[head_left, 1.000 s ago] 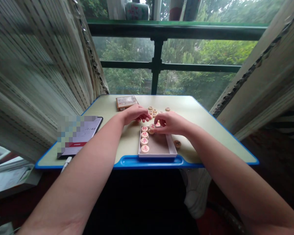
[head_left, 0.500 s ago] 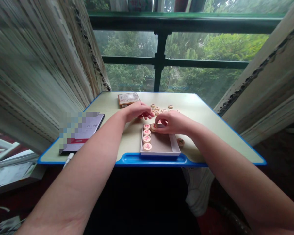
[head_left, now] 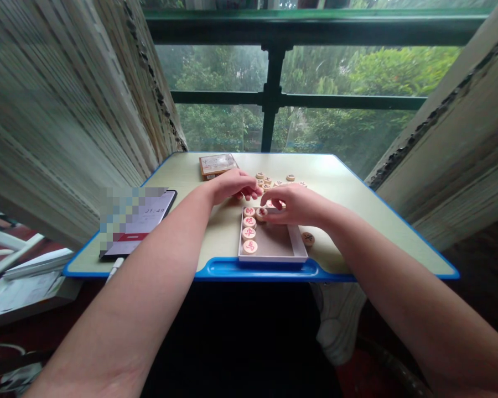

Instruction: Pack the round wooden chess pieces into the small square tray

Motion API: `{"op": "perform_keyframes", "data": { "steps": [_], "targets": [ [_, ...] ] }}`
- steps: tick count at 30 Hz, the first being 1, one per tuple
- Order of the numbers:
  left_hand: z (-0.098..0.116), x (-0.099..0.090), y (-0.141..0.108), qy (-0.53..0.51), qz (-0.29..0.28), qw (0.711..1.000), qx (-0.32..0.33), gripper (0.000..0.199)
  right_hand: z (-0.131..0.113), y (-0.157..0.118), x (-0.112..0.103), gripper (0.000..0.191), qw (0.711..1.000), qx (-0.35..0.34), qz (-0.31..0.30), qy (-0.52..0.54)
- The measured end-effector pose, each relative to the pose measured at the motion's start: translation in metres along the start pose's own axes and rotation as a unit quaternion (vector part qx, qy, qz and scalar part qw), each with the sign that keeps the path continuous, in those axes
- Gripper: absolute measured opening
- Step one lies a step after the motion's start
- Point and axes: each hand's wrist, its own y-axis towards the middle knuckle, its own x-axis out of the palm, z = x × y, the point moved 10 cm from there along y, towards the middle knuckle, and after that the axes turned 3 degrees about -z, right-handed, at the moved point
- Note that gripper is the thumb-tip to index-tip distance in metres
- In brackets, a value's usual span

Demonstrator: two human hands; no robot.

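A shallow white box tray (head_left: 304, 252) lies near the table's front edge. Down its left side runs a column of round wooden xiangqi pieces (head_left: 249, 233) with red characters. Another xiangqi piece (head_left: 261, 214) sits at the tray's far side, right of the column's top. My right hand (head_left: 292, 204) is over the far right of the tray, thumb tip beside that piece and index finger raised off it. Beyond the tray, my left hand (head_left: 240, 185) hovers with loosely curled, parted fingers, its fingertips close to loose pieces (head_left: 267, 181). Some loose pieces are partly hidden by my right hand.
A small brown-edged box (head_left: 218, 162) lies at the back left. On the left is a phone (head_left: 143, 224) with a white cable (head_left: 115, 270). One piece (head_left: 308, 239) rests just right of the tray. The table has a raised blue edge (head_left: 261, 270).
My right hand's index finger has lifted away from the piece at the tray's far side, and the piece stays there. My left hand has hardly moved. The view has shifted slightly.
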Motion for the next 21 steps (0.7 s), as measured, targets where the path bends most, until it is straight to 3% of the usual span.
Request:
{"op": "perform_keyframes", "data": {
  "steps": [21],
  "targets": [
    [0.0002,0.0024,0.0020,-0.001,-0.007,1.000,0.009,0.016,-0.0027,0.0013,0.0036,0.023,0.999,-0.030,-0.001,0.035]
  ]
}}
